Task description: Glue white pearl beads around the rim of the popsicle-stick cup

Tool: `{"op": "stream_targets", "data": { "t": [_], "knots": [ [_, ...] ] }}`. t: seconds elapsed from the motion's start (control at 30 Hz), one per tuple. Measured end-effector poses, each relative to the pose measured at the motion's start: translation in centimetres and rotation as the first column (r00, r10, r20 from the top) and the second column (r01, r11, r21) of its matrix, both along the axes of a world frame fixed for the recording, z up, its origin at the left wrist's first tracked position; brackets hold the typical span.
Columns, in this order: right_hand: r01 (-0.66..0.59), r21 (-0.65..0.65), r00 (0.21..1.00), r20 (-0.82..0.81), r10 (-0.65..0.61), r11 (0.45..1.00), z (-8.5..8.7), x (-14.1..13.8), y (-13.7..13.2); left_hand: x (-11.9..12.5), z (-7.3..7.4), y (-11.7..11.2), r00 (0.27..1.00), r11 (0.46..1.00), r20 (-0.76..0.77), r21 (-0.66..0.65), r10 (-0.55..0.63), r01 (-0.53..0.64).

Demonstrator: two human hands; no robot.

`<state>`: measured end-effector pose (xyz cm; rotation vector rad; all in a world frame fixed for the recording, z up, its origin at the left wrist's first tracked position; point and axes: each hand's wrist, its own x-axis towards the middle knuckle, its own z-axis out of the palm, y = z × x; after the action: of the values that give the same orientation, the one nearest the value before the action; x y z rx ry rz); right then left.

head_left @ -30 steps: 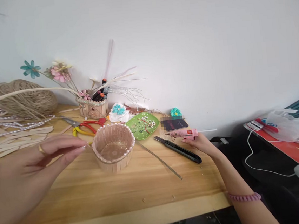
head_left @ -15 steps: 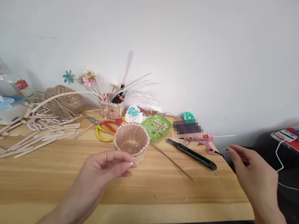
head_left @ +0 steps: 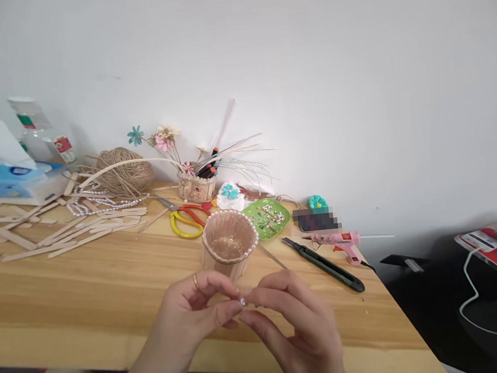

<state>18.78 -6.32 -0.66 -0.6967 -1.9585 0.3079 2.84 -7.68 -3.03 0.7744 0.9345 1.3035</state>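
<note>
My left hand (head_left: 199,314) pinches a small shiny bead (head_left: 242,302) between thumb and index finger. Close against it, the fingertips of my right hand (head_left: 291,311) reach toward the bead, thumb and index finger slightly apart; whether they touch it I cannot tell. Just beyond both hands stands a round wooden-sided cup (head_left: 230,241), upright, its rim lined with pearl beads along the far and right sides. The near rim shows bare brown. Behind the cup lies a green dish (head_left: 264,232) holding small white beads.
A pink glue gun (head_left: 344,242) and a black utility knife (head_left: 326,266) lie right of the cup. Scissors (head_left: 186,225) with yellow and red handles, craft sticks (head_left: 72,230), a pearl string (head_left: 79,208), twine (head_left: 126,169) and a tissue pack (head_left: 14,179) sit leftward. A decorated pot (head_left: 196,190) stands behind.
My right hand has swung from the table's right edge to the middle, meeting my left hand at the bead. The view has shifted slightly to the left.
</note>
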Motion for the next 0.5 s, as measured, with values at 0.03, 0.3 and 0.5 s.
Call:
{"op": "stream_targets", "data": {
  "t": [0.03,0.3,0.5],
  "knots": [
    [-0.003,-0.003,1.0,0.009,0.003,1.0,-0.1,-0.1,0.0,0.0,0.0,0.0,1.0,1.0,0.006,-0.008,-0.007,0.007],
    [-0.004,-0.026,1.0,-0.031,0.003,1.0,-1.3,-0.5,0.3,-0.2,-0.5,-0.1,1.0,0.999,0.015,-0.029,0.012,-0.012],
    [-0.035,-0.105,0.999,-0.026,0.033,0.994,-2.1,-0.1,-0.1,-0.2,-1.8,-0.4,0.997,0.993,-0.074,0.119,0.003,0.006]
  ]
}}
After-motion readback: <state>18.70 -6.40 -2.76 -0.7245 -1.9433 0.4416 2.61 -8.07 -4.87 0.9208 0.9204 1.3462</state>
